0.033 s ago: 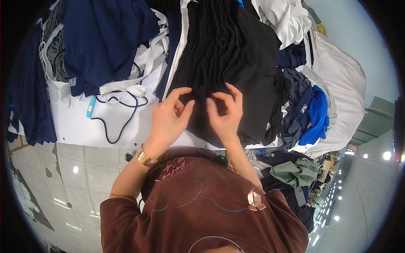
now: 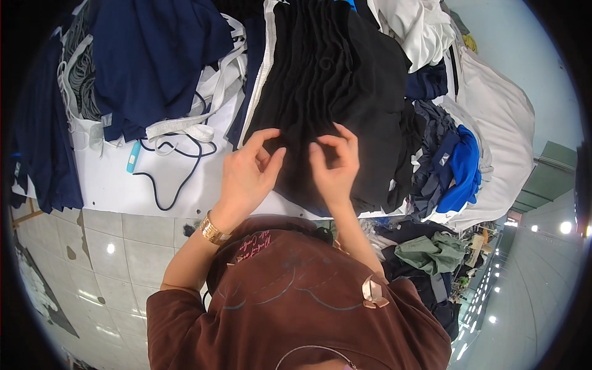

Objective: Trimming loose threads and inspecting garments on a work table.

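A stack of black fabric pieces (image 2: 320, 80) with rippled, folded layers lies in front of me, a white strip (image 2: 264, 55) along its left edge. Over its near part is my left hand (image 2: 253, 163), a gold watch on the wrist. Its fingers are curved, with thumb and index tips apart. Opposite it, my right hand (image 2: 336, 163) has the same bent shape, also with a gap between thumb and index. Black cloth shows between the hands and in both gaps. I see nothing gripped in either hand; whether the fingertips press on the cloth is unclear.
On the white table (image 2: 111, 179), a navy fabric pile (image 2: 154, 68) sits left, near a turquoise tool (image 2: 133, 156), a dark cord (image 2: 165, 200) and a pale strap (image 2: 185, 129). Blue garments (image 2: 459, 166) and white cloth (image 2: 502, 129) lie right. Green cloth (image 2: 431, 251) is lower right.
My right hand has shifted slightly to the right, widening the space between the hands. The left hand has barely moved, and the black stack looks almost the same.
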